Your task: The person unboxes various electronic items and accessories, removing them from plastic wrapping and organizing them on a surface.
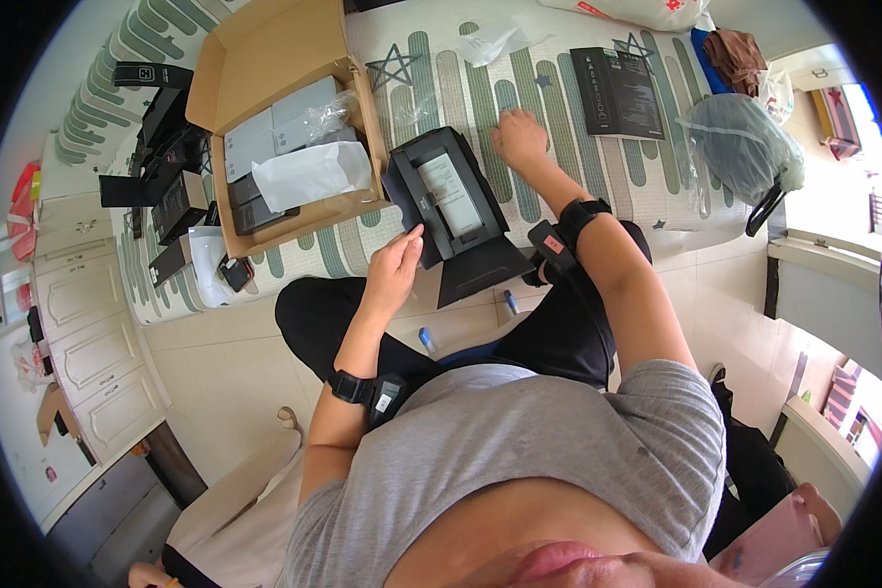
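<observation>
At the table's near edge lies an opened black box (461, 235) with its dark flaps folded out. A white printed slip (451, 194) sits in its inner tray. My left hand (394, 269) is closed on the flap at the box's left side, thumb on top. Beyond the box's right side, my right hand (519, 137) rests on the patterned tablecloth with its fingers curled. Whatever those fingers hold, if anything, is hidden. Left of the black box stands an open cardboard carton (370, 127) holding grey boxes, a white sheet (314, 174) and clear plastic wrap.
A flat black printed box or sleeve (617, 93) lies at the right. Further right sits a filled grey plastic bag (745, 137). Several black boxes (178, 206) crowd the table's left side. Crumpled clear plastic (495, 44) lies toward the back. Another person's light-coloured clothing (230, 519) shows at lower left.
</observation>
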Motion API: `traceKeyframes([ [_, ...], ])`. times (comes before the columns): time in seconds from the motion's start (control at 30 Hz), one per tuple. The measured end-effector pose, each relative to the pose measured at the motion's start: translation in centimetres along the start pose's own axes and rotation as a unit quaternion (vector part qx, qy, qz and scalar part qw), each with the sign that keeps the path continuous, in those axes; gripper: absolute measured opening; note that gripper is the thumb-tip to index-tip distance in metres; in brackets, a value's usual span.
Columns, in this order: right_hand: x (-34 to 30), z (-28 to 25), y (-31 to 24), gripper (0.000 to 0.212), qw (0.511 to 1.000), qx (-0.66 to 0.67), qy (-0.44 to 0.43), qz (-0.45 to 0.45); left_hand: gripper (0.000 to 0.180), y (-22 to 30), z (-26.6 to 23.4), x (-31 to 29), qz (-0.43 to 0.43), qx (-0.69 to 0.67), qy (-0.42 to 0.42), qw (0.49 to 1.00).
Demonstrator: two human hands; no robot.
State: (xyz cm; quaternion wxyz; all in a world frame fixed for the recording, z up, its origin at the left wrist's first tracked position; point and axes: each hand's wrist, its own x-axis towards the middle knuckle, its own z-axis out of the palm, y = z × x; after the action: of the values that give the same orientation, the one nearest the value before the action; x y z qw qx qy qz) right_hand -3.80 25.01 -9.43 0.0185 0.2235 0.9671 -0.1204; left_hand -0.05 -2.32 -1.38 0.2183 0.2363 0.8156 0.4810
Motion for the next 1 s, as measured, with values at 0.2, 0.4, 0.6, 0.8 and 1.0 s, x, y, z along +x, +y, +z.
traceKeyframes([
  [0.2, -0.2, -1.6, 4.7, 0.021, 0.91, 0.405, 0.081, 0.018, 0.03, 1.0, 0.7, 1.5, 0.002, 0.019, -0.026, 0.999],
  [0.4, -4.7, -12.1, 6.5, 0.013, 0.81, 0.581, 0.074, -0.004, 0.042, 1.0, 0.2, 1.1, -0.015, -0.085, -0.02, 0.996],
  [0.6, -13.6, -23.9, -3.7, 0.011, 0.823, 0.539, -0.052, -0.171, 0.063, 10.1, -4.6, -2.6, 0.256, -0.068, 0.091, 0.96],
  [0.8, -18.3, -23.2, -14.7, 0.011, 0.803, 0.495, -0.199, -0.265, 0.068, 13.4, -8.1, -7.1, 0.519, 0.257, 0.23, 0.782],
  [1.0, -18.6, -17.7, -17.9, 0.008, 0.693, 0.564, -0.426, -0.143, 0.047, 10.1, -10.6, -11.7, 0.401, 0.447, 0.178, 0.779],
])
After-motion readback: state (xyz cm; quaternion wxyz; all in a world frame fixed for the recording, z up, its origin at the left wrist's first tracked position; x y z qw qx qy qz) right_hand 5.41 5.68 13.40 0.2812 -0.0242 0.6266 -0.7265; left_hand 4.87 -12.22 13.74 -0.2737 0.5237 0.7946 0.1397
